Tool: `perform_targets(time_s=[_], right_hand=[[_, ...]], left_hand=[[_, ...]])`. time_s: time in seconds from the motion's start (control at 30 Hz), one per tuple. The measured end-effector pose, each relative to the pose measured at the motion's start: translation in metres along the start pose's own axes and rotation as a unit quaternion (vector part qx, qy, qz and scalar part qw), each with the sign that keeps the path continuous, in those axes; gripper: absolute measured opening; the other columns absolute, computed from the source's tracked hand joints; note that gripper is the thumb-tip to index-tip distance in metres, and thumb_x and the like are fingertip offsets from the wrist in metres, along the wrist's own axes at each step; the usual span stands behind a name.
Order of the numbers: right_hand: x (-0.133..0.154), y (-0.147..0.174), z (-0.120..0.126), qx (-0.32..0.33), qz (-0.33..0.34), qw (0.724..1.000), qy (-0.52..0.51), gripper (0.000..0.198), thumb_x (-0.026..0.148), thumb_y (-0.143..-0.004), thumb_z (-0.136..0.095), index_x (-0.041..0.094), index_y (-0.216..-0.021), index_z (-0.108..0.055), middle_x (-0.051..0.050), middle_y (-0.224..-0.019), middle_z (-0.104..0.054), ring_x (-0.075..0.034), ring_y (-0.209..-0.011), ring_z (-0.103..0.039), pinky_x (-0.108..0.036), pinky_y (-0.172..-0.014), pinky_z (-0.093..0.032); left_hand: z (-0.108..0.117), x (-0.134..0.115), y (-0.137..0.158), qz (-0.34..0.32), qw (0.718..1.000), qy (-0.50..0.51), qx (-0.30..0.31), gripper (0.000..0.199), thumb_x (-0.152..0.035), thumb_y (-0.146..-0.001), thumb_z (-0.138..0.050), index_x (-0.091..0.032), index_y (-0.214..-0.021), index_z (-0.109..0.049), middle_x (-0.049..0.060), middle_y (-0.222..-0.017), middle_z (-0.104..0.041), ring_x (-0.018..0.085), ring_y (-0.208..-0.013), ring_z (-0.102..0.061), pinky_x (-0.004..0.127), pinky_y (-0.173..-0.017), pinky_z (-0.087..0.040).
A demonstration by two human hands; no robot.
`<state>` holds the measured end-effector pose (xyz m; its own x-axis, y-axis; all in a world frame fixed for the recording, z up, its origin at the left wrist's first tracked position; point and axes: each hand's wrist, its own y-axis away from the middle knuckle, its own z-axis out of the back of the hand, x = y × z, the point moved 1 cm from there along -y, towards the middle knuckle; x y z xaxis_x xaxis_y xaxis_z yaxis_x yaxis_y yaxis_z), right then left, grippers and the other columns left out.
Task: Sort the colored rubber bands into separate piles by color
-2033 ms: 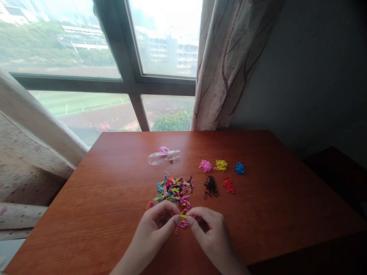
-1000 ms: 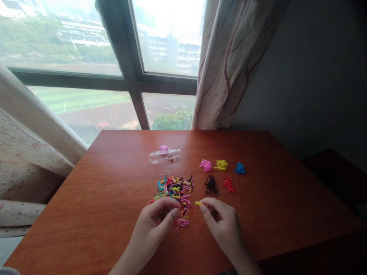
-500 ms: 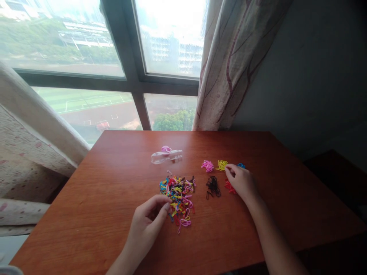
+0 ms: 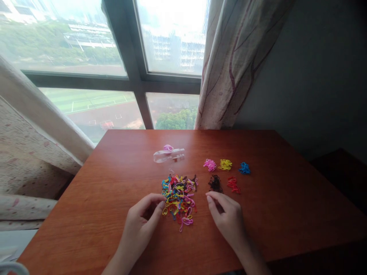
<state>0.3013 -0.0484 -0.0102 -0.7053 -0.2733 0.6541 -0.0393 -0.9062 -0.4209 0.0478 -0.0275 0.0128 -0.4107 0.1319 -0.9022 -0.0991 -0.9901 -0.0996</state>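
Observation:
A mixed pile of small coloured rubber bands (image 4: 179, 194) lies on the wooden table. My left hand (image 4: 145, 215) is at the pile's left edge, thumb and forefinger closed in a pinch. A yellow loop (image 4: 164, 211) shows just beside the thumb tip; I cannot tell whether it is held. To the right of the pile, my right hand (image 4: 228, 214) has its thumb and forefinger together with nothing visible in them, just below a heap of black bands (image 4: 215, 183). Separate heaps of pink (image 4: 210, 165), yellow (image 4: 225, 164), blue (image 4: 244, 168) and red bands (image 4: 234, 185) lie beyond it.
A clear bottle-shaped container (image 4: 169, 156) with something pink at it lies behind the mixed pile. One loose pale band (image 4: 171, 171) lies between them. The table (image 4: 94, 198) meets a window and curtains (image 4: 220, 76) at the back.
My right hand has pulled back from the yellow heap, down and left toward the mixed pile, uncovering the blue and red heaps. My left hand stays at the pile; the view has shifted slightly.

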Motion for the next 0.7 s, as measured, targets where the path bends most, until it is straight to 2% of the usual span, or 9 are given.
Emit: perform_targets(time_s=[0.1,0.2,0.37,0.53,0.7], right_hand=[[0.005,0.008,-0.007,0.026,0.005,1.000,-0.013,0.025,0.025,-0.097,-0.049,0.020,-0.090,-0.072,-0.007,-0.083,-0.076,-0.019,-0.071,-0.072,-0.026,-0.065,-0.055],[0.004,0.009,-0.007,0.033,-0.002,0.999,-0.024,0.023,0.024,-0.097,-0.049,0.020,-0.090,-0.071,-0.007,-0.084,-0.076,-0.019,-0.072,-0.072,-0.027,-0.066,-0.056],[0.004,0.008,-0.006,0.032,-0.011,0.999,-0.027,0.022,0.024,-0.096,-0.049,0.020,-0.091,-0.071,-0.006,-0.082,-0.075,-0.019,-0.070,-0.071,-0.027,-0.065,-0.054],[0.005,0.008,-0.007,0.029,-0.016,0.999,-0.032,0.021,0.022,-0.096,-0.050,0.020,-0.092,-0.070,-0.005,-0.081,-0.075,-0.018,-0.070,-0.070,-0.026,-0.064,-0.053],[0.006,0.008,-0.007,0.033,-0.027,0.998,-0.050,0.020,0.022,-0.095,-0.050,0.020,-0.091,-0.070,-0.005,-0.082,-0.075,-0.018,-0.070,-0.070,-0.026,-0.064,-0.052]], left_hand=[[0.007,0.003,0.004,-0.076,0.990,-0.106,0.052,0.013,-0.026,-0.092,-0.056,-0.020,-0.091,-0.068,0.003,-0.080,-0.068,0.015,-0.067,-0.063,0.021,-0.064,-0.049],[0.011,0.007,0.008,-0.120,0.970,-0.192,0.092,0.014,-0.023,-0.093,-0.053,-0.022,-0.096,-0.067,0.003,-0.086,-0.068,0.015,-0.067,-0.063,0.021,-0.064,-0.049],[0.012,0.012,0.011,-0.163,0.947,-0.255,0.108,0.018,-0.022,-0.093,-0.053,-0.026,-0.101,-0.068,0.005,-0.100,-0.072,0.019,-0.083,-0.071,0.021,-0.069,-0.052],[0.011,0.006,0.010,-0.154,0.960,-0.215,0.095,0.015,-0.021,-0.090,-0.054,-0.025,-0.089,-0.069,0.003,-0.090,-0.072,0.017,-0.074,-0.069,0.020,-0.064,-0.051],[0.006,-0.007,0.010,-0.093,0.987,-0.103,0.081,0.012,-0.023,-0.089,-0.058,-0.021,-0.083,-0.069,0.002,-0.074,-0.068,0.014,-0.060,-0.060,0.020,-0.057,-0.046]])
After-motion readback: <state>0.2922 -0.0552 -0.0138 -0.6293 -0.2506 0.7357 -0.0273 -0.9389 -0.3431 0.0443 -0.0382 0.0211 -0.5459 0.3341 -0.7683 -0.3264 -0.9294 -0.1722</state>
